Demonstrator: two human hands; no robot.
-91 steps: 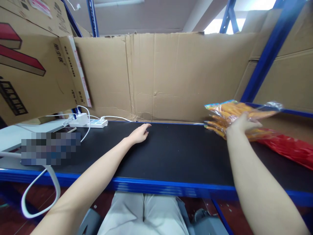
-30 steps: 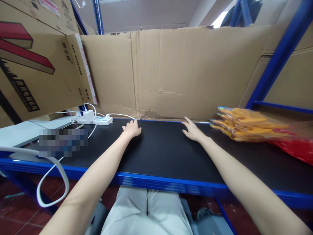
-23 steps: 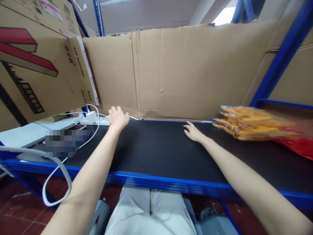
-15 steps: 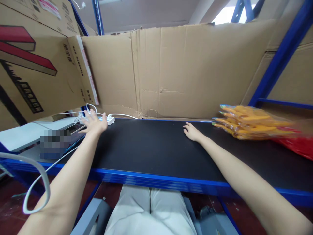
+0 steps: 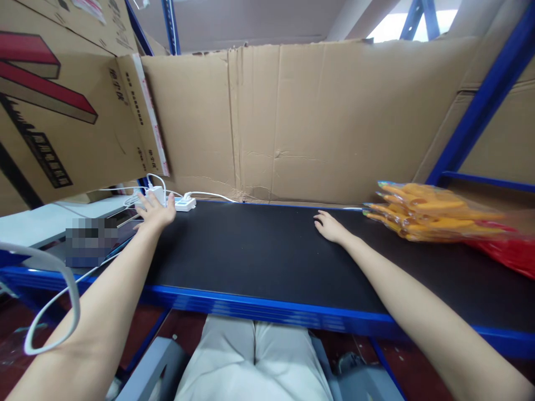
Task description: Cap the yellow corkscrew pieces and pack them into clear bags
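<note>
My left hand (image 5: 154,213) is stretched out at the left of the black tabletop (image 5: 251,250), its fingers spread and holding nothing. Just behind it lie a white power strip (image 5: 185,204) and white plugs with cables. My right hand (image 5: 329,225) rests on the black surface toward the back, fingers loosely extended and apart, with nothing in it. To its right is a pile of orange items in clear plastic bags (image 5: 430,211); their exact kind I cannot make out.
A printed cardboard box (image 5: 79,111) stands at the left, and a tall cardboard sheet (image 5: 301,122) lines the back. Red plastic packaging (image 5: 505,253) lies at the right. A white cable (image 5: 73,295) loops over my left forearm. Blue metal rails (image 5: 259,309) edge the table.
My left hand has shifted slightly left and down, showing more of the white plug and power strip behind it. My right hand stays in nearly the same place.
</note>
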